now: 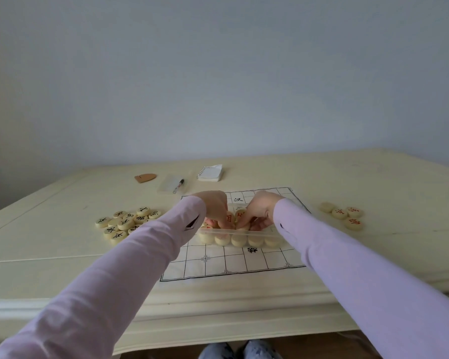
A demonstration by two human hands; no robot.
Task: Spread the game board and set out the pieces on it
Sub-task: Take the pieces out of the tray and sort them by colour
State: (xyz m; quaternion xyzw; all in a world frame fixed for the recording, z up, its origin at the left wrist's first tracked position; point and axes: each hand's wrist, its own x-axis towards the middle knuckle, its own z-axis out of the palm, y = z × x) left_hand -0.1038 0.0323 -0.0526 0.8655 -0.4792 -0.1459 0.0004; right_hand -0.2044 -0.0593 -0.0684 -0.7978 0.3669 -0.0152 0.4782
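Lilac sleeves (114, 268); left hand (214, 207), right hand (259, 211) pinch red-marked pieces (240, 215) in box (233, 231) on gridded board (233, 260).

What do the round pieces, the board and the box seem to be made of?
The round cream game pieces look like smooth pale wood or plastic; I cannot tell which. The white gridded board seems thin cloth or paper: no thickness shows. The clear box looks plastic: pieces show through its wall.

汉 printed on the game board (218, 265)
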